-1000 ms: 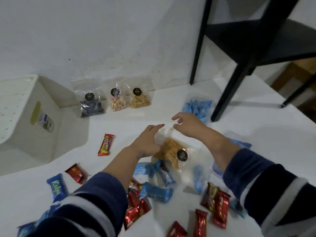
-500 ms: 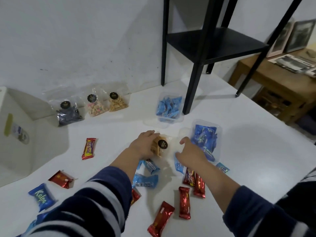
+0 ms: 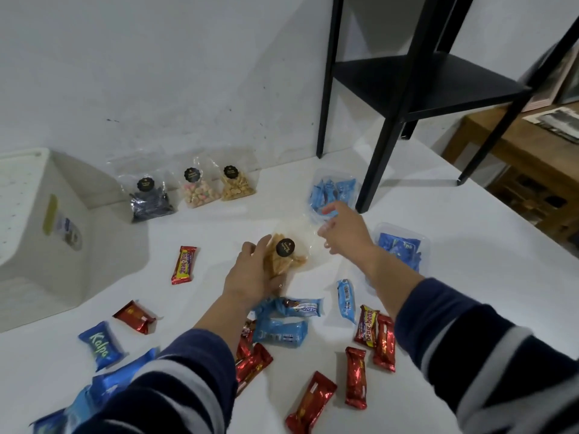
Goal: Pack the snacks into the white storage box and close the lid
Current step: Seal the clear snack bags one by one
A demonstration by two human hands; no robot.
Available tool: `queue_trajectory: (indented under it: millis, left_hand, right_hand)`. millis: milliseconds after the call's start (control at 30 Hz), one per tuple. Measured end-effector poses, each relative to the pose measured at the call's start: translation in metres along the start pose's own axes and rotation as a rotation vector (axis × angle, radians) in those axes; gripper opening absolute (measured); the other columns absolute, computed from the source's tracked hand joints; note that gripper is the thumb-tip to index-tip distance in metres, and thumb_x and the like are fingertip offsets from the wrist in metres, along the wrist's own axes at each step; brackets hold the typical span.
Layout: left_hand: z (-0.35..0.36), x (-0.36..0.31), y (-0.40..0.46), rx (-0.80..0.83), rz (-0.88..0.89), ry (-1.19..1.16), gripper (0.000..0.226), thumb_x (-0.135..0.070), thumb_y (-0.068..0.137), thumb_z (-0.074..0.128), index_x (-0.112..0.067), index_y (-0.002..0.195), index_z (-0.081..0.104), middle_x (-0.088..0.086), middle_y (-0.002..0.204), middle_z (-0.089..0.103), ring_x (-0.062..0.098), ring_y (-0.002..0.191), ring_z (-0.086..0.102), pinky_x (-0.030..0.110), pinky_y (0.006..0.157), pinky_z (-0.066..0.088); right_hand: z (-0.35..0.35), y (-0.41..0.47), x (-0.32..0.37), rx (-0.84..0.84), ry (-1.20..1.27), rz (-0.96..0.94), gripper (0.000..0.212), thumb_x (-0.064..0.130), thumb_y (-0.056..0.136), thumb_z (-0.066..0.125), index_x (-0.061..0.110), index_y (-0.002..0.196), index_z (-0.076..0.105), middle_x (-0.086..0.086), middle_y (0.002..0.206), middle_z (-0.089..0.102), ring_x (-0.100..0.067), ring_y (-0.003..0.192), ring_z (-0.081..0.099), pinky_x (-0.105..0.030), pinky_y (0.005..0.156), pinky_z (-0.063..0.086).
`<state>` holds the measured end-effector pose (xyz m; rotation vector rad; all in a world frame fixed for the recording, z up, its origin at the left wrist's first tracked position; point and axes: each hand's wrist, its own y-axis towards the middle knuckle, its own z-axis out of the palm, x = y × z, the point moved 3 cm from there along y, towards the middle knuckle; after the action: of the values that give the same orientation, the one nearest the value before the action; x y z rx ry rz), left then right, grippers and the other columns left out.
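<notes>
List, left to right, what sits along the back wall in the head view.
White storage box → dark snack bag → pink-and-white snack bag → tan snack bag → clear tub of blue packets → black shelf leg.

- We see the white storage box [image 3: 47, 233] at far left on the bench, open, a label on its wall.
- We find three clear snack bags [image 3: 197, 189] propped against the wall beside it.
- The clear bag of golden crisps [image 3: 283, 255] is raised, tilted, black sticker facing us.
- Red bars [image 3: 355, 375] and blue packets [image 3: 280, 332] lie scattered near us.
- Two clear tubs of blue packets [image 3: 399, 249] sit at right.
</notes>
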<state>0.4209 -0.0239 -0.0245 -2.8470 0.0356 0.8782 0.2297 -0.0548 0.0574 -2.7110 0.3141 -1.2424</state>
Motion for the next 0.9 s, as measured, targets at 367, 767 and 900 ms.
queue_trajectory:
  millis: [367, 767, 900]
  left_hand:
    - [0.001, 0.013, 0.001, -0.101, -0.032, -0.073, 0.079, -0.027, 0.086, 0.067, -0.037, 0.147, 0.018, -0.004, 0.157, 0.01, 0.027, 0.134, 0.042, 0.041, 0.097, 0.047]
    - [0.004, 0.016, 0.002, -0.107, 0.025, -0.11, 0.077, -0.018, 0.086, 0.066, -0.036, 0.148, 0.024, 0.0, 0.149, 0.028, 0.026, 0.128, 0.046, 0.037, 0.101, 0.044]
    - [0.004, 0.014, 0.0, -0.119, 0.015, -0.117, 0.077, -0.016, 0.086, 0.066, -0.036, 0.147, 0.025, -0.001, 0.148, 0.03, 0.027, 0.126, 0.048, 0.036, 0.101, 0.044]
  right_hand:
    - [0.016, 0.041, 0.033, 0.061, 0.071, 0.016, 0.018, 0.0, 0.084, 0.065, 0.015, 0.095, 0.068, -0.013, 0.089, 0.065, -0.025, 0.079, 0.065, -0.044, 0.084, 0.058]
    - [0.009, 0.049, 0.023, 0.019, -0.164, 0.025, 0.031, 0.001, 0.093, 0.052, 0.016, 0.113, 0.071, -0.001, 0.126, 0.063, -0.022, 0.114, 0.058, -0.021, 0.084, 0.045]
    - [0.013, 0.048, 0.025, 0.004, -0.194, -0.006, 0.028, 0.006, 0.092, 0.053, 0.012, 0.114, 0.07, -0.003, 0.124, 0.064, -0.02, 0.109, 0.058, -0.017, 0.076, 0.045]
